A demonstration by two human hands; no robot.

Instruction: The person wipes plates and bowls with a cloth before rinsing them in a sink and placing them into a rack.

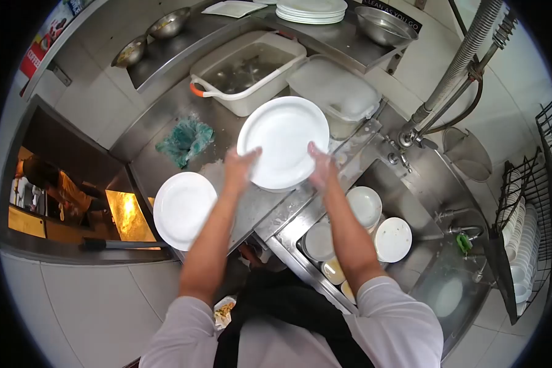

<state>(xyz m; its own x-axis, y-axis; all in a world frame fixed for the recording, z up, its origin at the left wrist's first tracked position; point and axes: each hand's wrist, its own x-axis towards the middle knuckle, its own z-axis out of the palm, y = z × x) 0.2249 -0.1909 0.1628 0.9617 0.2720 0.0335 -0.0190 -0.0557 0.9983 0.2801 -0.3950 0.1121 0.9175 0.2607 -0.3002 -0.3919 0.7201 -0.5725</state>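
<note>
A round white plate (283, 141) is between my two hands over the steel counter, its face turned up toward me. My left hand (243, 167) grips its left rim, thumb on top and fingers hidden underneath. On the opposite rim, my right hand (321, 165) holds it the same way, slightly blurred. Another white plate (185, 211) lies by my left forearm at the counter's front edge. Behind it sits a crumpled green scouring mesh (186, 142) with suds. Beyond the held plate stands a white tub (248, 98) of murky water, with cutlery-like shapes in it.
Right of me, a steel sink holds bowls (393, 239) and several containers. A lidded plastic box (334, 89) stands behind. The spray hose (466, 61) rises at back right. Stacked plates (311, 9) rest on the shelf. A person (67, 190) shows through the left opening.
</note>
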